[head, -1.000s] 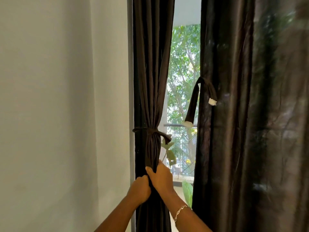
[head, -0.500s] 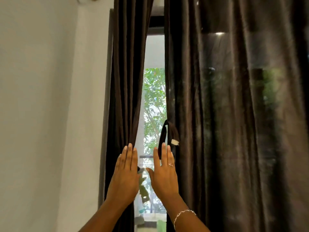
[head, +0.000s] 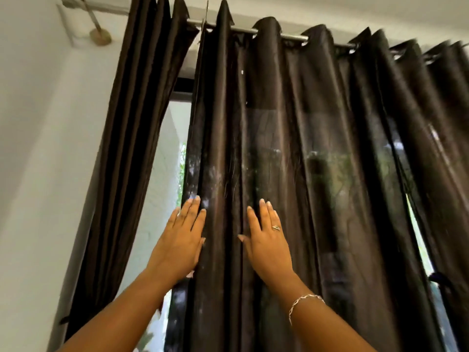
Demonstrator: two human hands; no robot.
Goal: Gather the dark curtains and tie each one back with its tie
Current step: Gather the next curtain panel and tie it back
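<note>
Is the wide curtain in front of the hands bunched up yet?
No, the curtain hangs spread along the rod, with the left hand and right hand flat against it.

Gap (head: 165,199) — seemingly free — beside wide curtain (head: 291,148)

arms bare, no sleeves | right hand (head: 269,246) — ring | right wrist — thin chain bracelet (head: 303,304)

A metal rod (head: 291,36) runs across the top of the frame, under a pale ceiling (head: 330,8). At upper left, a brass-coloured bracket (head: 100,35) sits on the white wall (head: 38,148), which fills the left side. Left of centre, a bright window strip (head: 162,199) shows some green foliage (head: 182,171).
</note>
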